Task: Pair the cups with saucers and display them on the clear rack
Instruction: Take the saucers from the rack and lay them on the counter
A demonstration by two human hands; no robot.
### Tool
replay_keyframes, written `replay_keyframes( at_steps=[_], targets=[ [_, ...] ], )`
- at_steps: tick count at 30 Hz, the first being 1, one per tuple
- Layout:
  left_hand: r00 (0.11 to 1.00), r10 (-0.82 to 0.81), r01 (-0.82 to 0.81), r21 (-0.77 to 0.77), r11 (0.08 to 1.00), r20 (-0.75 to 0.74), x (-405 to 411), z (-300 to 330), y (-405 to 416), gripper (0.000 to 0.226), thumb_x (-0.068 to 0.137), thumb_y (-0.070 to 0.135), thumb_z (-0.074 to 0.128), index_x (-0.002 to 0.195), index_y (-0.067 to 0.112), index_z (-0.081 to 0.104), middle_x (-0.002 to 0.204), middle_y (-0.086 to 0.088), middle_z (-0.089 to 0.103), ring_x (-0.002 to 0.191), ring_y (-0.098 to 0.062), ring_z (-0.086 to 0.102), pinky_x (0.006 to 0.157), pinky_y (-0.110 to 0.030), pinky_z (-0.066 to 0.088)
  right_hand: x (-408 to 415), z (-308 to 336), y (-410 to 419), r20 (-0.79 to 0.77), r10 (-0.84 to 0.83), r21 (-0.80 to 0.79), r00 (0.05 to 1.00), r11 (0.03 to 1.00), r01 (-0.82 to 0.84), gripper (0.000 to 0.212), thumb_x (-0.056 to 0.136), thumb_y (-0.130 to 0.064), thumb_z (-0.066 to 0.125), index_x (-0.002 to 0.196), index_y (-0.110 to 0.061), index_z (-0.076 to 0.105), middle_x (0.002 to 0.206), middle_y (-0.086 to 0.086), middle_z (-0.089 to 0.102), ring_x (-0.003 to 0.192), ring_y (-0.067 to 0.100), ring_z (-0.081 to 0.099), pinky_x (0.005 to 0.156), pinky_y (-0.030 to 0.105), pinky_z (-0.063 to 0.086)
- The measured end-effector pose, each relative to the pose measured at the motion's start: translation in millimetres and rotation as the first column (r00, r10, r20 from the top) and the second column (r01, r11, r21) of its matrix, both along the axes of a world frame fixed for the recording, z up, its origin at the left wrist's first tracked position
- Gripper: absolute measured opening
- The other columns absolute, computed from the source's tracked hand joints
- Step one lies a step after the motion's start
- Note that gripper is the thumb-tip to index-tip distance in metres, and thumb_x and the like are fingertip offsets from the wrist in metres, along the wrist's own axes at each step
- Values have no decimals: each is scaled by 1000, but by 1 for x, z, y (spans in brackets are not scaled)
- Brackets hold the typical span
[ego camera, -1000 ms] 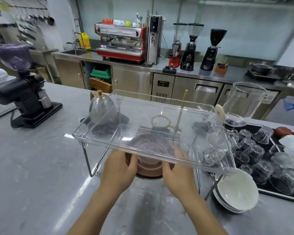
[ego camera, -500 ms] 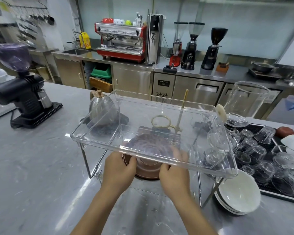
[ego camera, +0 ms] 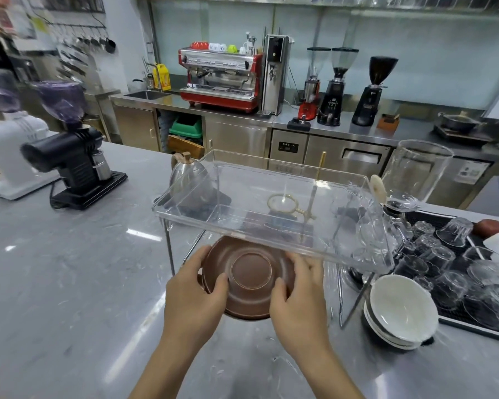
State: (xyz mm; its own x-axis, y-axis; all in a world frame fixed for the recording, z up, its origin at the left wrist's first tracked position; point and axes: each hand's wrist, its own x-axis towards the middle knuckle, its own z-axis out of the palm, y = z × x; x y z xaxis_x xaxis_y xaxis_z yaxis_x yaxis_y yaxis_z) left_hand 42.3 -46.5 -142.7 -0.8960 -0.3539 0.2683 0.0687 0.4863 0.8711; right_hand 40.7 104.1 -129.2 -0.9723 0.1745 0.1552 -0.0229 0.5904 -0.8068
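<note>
A stack of brown saucers (ego camera: 249, 279) is tilted toward me, its underside and foot ring showing, just in front of the clear rack (ego camera: 271, 223). My left hand (ego camera: 195, 290) grips the stack's left edge and my right hand (ego camera: 298, 295) grips its right edge. The rack's clear top tray stands on thin metal legs and holds nothing. White saucers (ego camera: 401, 311) are stacked to the right of the rack on the counter. Upturned clear glass cups (ego camera: 441, 254) fill a black tray (ego camera: 473, 326) at the far right.
A steel kettle (ego camera: 189, 177) and a brass dripper stand (ego camera: 308, 203) sit behind the rack. A black grinder (ego camera: 75, 162) stands at the left and a tall glass vessel (ego camera: 415, 171) at the right. The grey counter (ego camera: 69, 283) stretches left of my hands.
Both hands have drawn the brown saucers out from under the rack toward me and tipped them up, so the underside now faces the camera.
</note>
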Motion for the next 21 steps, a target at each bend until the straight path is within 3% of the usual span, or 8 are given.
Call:
replay_keyframes(
  at_steps=[4,8,11,14,18,21],
  targets=[
    [1000,12,-13,23,1000,23,28,-7,-5,46,81,11,75,124,24,65,99,26,67,87,7,62,75,-13,46,25,-7,0,8,25,-2,1000,1000,-25,47,95,-14,52,139,-28,42,126,-10,33,85,-33,40,69,1,36],
    [999,6,-8,51,999,40,55,-13,-9,48,81,13,76,126,27,65,103,23,70,90,8,63,73,-13,47,50,-11,0,30,41,-16,999,999,-40,48,95,-15,53,140,-28,43,127,-12,36,91,-37,34,72,-9,32],
    [998,-2,-3,90,996,59,76,-15,-10,47,81,10,76,114,41,65,91,34,69,86,6,64,68,-16,47,66,-16,0,49,60,-23,997,998,-59,47,94,-14,54,138,-28,45,125,-12,39,92,-39,31,73,-10,30],
    [997,-21,16,78,997,74,93,-18,-11,54,80,8,76,101,54,56,92,42,64,80,2,64,63,-19,48,82,-21,0,76,71,-20,995,997,-70,46,94,-12,54,137,-27,45,127,-12,41,91,-41,30,72,-12,29],
    [990,-49,37,93,995,132,113,-30,-13,48,81,12,77,113,44,61,98,42,62,83,3,63,60,-18,49,105,-33,4,118,78,-24,990,997,-76,47,92,-11,56,135,-29,46,128,-14,42,92,-36,36,74,-6,32],
    [982,-91,75,101,992,163,128,-40,-11,47,82,10,77,115,40,61,99,40,62,85,2,64,59,-12,51,120,-40,10,164,83,-40,983,996,-77,47,90,-11,59,131,-32,47,130,-15,43,96,-21,44,86,7,31]
  ],
)
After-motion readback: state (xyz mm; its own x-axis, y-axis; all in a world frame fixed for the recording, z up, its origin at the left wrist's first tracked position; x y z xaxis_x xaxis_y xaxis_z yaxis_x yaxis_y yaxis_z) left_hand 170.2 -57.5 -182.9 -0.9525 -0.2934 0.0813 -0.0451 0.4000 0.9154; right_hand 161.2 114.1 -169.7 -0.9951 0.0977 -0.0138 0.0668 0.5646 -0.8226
